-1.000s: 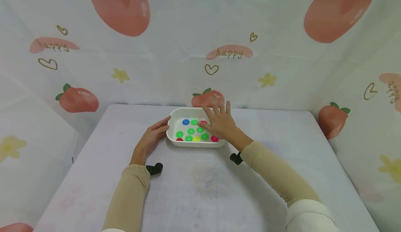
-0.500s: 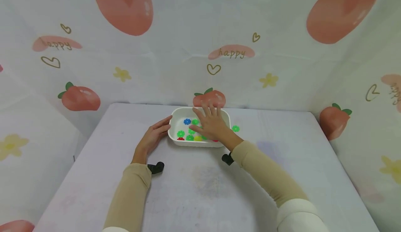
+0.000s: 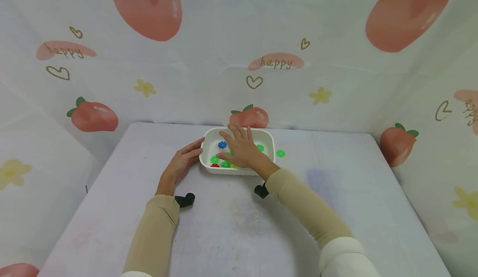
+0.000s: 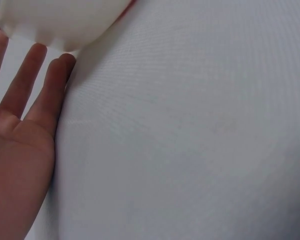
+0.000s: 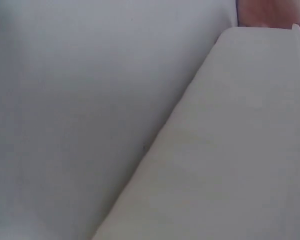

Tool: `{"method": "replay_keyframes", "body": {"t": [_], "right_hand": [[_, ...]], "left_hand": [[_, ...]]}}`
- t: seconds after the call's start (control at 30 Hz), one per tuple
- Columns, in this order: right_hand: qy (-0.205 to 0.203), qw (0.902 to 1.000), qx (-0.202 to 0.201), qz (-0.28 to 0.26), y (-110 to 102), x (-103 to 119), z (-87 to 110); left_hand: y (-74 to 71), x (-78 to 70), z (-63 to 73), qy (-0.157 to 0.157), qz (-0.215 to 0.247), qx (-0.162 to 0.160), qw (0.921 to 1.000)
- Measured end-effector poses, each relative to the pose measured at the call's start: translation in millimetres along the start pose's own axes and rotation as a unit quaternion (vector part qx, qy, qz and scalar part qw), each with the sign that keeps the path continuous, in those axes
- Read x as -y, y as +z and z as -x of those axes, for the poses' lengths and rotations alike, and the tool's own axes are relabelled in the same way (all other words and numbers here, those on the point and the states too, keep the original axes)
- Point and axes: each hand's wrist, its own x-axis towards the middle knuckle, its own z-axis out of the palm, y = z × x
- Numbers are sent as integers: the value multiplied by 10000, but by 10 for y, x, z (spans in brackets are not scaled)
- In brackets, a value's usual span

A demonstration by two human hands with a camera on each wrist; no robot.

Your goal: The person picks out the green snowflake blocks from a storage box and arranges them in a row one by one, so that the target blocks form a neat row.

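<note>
A white plastic tub (image 3: 270, 156) stands on the table with several flower-shaped plastic discs in it. Among these are a blue disc (image 3: 222, 144), a red disc (image 3: 214, 165), a yellow disc (image 3: 233, 166) and green discs. My left hand (image 3: 179, 167) rests its extended fingers on the tub's left end; the left wrist view has those fingers (image 4: 27, 82) against the tub wall. Over the tub's middle is my right hand (image 3: 242, 151), fingers spread, hiding some discs. Whether it touches any is unclear. The right wrist view mostly shows the tub's outer side (image 5: 215, 145).
One green disc (image 3: 280, 153) lies on the white-covered table (image 3: 231, 227), just right of the tub. Behind the table hangs a printed cloth (image 3: 209, 52) with fruit and flower patterns.
My right hand has moved left across the tub, uncovering the green disc on the table and another at the tub's right side. The left hand has stayed at the left end.
</note>
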Motion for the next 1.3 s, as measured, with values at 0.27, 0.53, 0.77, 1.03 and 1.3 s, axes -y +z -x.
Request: {"method": "replay_keyframes", "body": {"t": [0.27,0.53,0.77,1.03,1.3], "right_hand": [[-57,9991,-74,-413,70,54,-66],[167,9935,134,-1115,89,128,-158],[511,9853,512,-1546,146,155,-233],[517,9835,776,-1553,173,233,-299],[736,9842,889,-1339,206,299,-321]], "left_hand": [[-7,3,3,99,-18,6,9999],[-12,9,9,117,-79,-18,9999],[-8,4,6,120,-130,-8,9998],[-25,4,0,198,-114,-23,9997],[-9,6,-10,161,-31,14,9999]]}}
